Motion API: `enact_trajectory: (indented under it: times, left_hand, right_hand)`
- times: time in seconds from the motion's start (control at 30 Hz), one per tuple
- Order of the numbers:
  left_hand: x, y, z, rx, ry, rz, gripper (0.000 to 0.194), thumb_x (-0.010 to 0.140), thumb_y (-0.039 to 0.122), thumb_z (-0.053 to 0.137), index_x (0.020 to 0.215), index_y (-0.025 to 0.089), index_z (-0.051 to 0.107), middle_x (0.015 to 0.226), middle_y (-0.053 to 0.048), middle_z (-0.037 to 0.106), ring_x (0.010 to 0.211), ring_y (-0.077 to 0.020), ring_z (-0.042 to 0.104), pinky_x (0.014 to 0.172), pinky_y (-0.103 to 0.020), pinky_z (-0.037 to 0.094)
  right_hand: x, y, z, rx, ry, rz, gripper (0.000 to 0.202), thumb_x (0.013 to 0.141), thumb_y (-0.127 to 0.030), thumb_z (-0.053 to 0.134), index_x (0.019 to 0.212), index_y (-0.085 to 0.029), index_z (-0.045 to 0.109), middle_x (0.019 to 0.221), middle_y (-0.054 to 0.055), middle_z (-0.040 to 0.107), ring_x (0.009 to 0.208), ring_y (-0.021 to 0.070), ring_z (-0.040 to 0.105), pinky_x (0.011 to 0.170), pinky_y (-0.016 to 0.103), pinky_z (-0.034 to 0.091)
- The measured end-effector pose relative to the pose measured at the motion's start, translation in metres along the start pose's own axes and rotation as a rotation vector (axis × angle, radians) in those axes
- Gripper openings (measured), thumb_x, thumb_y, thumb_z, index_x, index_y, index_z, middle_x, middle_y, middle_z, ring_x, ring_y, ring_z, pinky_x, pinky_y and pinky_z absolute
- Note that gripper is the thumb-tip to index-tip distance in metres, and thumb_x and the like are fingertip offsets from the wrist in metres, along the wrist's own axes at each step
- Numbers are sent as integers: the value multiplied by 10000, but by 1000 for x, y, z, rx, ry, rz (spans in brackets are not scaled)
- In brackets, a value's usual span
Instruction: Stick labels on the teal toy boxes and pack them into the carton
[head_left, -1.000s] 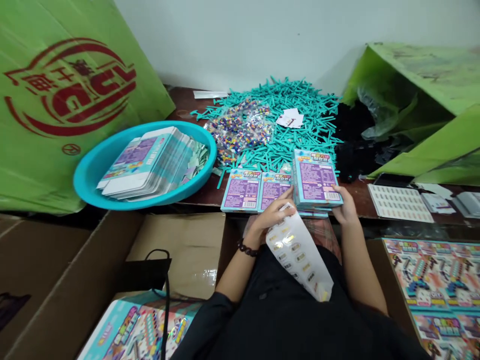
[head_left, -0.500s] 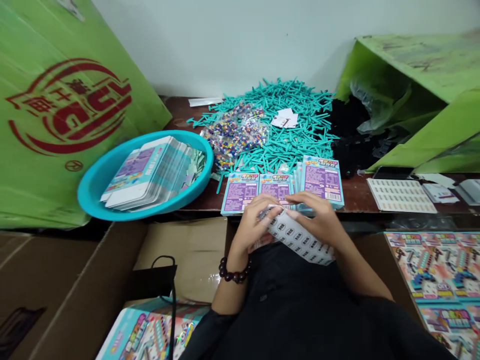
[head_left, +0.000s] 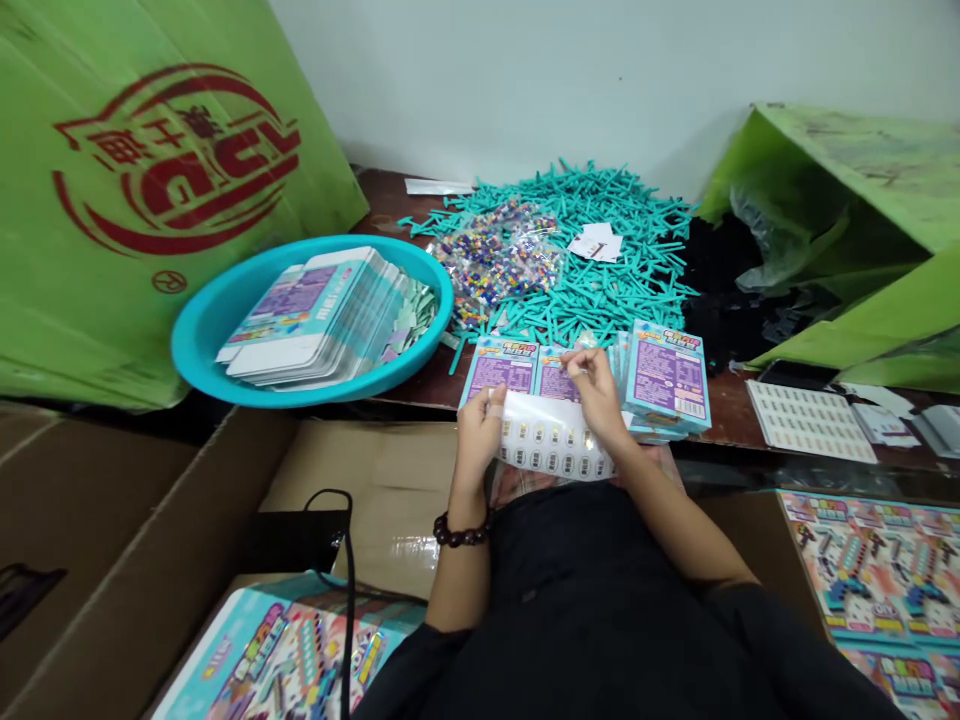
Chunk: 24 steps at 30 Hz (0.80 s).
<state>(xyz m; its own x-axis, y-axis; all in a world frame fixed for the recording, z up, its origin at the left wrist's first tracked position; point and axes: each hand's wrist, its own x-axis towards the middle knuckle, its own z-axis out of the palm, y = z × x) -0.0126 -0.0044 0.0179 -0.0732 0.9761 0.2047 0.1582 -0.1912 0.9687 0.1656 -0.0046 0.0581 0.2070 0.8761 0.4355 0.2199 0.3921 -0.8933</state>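
Note:
My left hand grips the left end of a white sheet of oval stickers, which lies bent over my lap at the table's front edge. Above the sheet's right part, my right hand has its thumb and forefinger pinched together over a purple and teal box; whatever is between the fingertips is too small to make out. A second such box lies just left of it. More boxes stand stacked at the right, the top one showing its printed back.
A blue basin with flattened cartons stands left. Behind the boxes lie teal sticks and bagged coloured beads. Green cartons flank the table. More sticker sheets lie right, above packed boxes.
The sticker sheet has turned and now lies more level. My left hand has moved to its left end, and my right hand has lifted off it towards the middle box. The camera view has shifted slightly.

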Motion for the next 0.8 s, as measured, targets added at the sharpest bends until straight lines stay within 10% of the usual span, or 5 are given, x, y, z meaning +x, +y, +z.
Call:
enact_trajectory:
  times: [0.27,0.67,0.8]
  left_hand:
    - [-1,-46,-40,31,-116,-49,435,881,569,525,688,179,551,642,19,503,641,-144,447,609,-256,348]
    - [-15,-54,-80,-29,14,-80,390,878,512,580,687,173,559,627,27,480,606,-124,416,557,-236,328]
    - [-16,-55,-85,-29,37,-54,385,882,505,586,707,162,606,636,18,516,608,-124,446,562,-235,358]
  right_hand:
    - [80,87,36,-554,275,338,91,813,-134,479,820,-223,461,1071,132,596,1152,287,503,1077,451,359]
    - [66,116,31,-882,250,189,445,888,-132,442,1324,-75,515,1423,260,422,1324,340,406,1131,470,320]
    - [64,115,29,-925,131,140,330,933,-200,443,1157,-75,650,1402,261,457,1348,357,386,1151,495,303]
